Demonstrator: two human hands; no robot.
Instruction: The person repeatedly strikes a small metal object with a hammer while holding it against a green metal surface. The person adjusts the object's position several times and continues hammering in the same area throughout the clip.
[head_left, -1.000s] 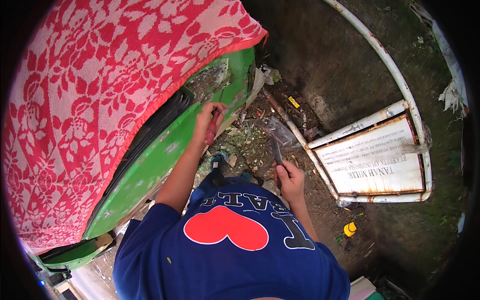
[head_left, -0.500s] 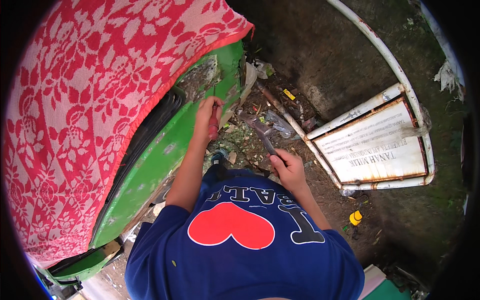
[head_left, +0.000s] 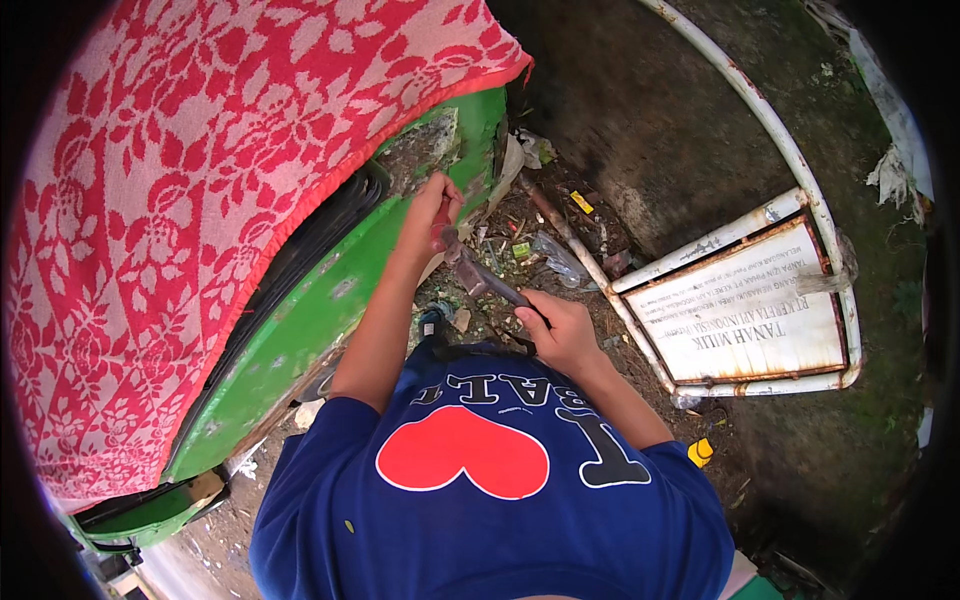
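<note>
The left hand (head_left: pixel 432 207) has fingers clamped on a red-handled tool (head_left: pixel 438 236) by the green panel (head_left: pixel 335 287); the right hand (head_left: pixel 563 333) has fingers wrapped around a hammer (head_left: pixel 499 286), its head at the tool's butt, perhaps touching it.

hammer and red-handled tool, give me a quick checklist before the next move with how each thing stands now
1. Right hand gripping the hammer by its handle: ok.
2. Left hand closed around the red-handled tool: ok.
3. Hammer touching the tool's butt end: cannot tell; they overlap in this view.
4. Tool tip set against the green panel: cannot tell; the left hand hides it.
5. Hands gloved: not ok; both are bare.
6. Floral towel clear of the left hand: ok; its hem lies apart.
</note>
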